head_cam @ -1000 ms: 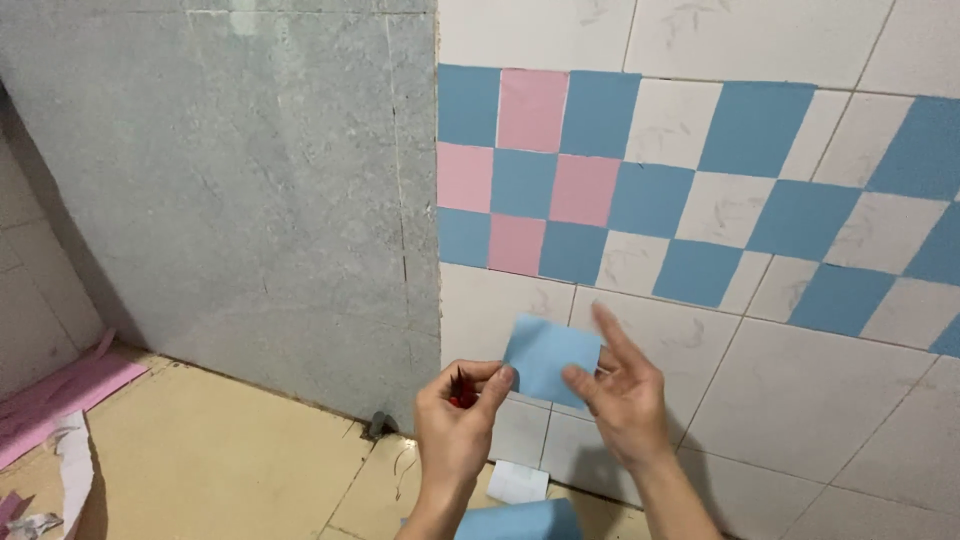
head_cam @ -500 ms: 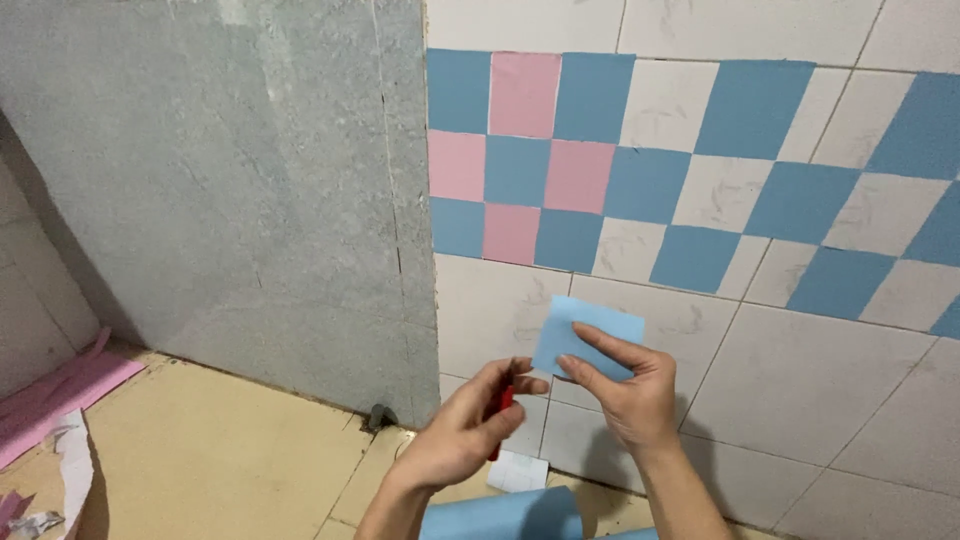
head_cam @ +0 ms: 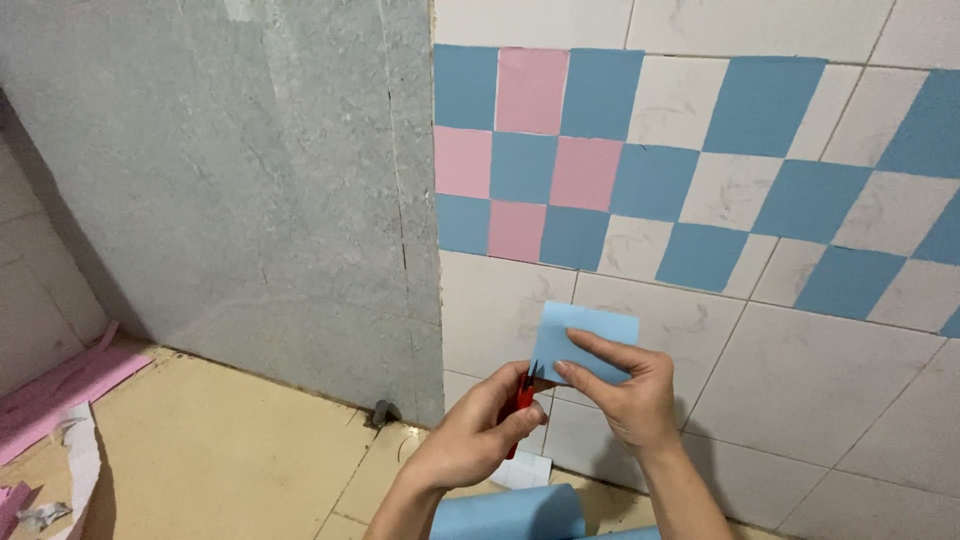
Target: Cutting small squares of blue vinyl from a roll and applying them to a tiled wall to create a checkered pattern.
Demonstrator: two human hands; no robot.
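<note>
Blue square held against a checkered tiled wall [head_cam: 700,400]

Below the wall's blue and pink checks, the right hand [head_cam: 625,395] pinches a blue square sheet [head_cam: 580,335], its lower edge hidden behind the fingers. Just left of the sheet, the left hand [head_cam: 480,430] is clenched around a small red cutter [head_cam: 520,400], mostly covered by the fist, its tip at the sheet's lower left corner. Under both hands a blue roll [head_cam: 510,515] is cut off by the frame's bottom edge

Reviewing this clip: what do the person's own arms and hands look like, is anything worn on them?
Both forearms are bare, with no sleeves in view. The left hand and the right hand wear no gloves; no rings, watch or wristbands show from this angle.
</note>
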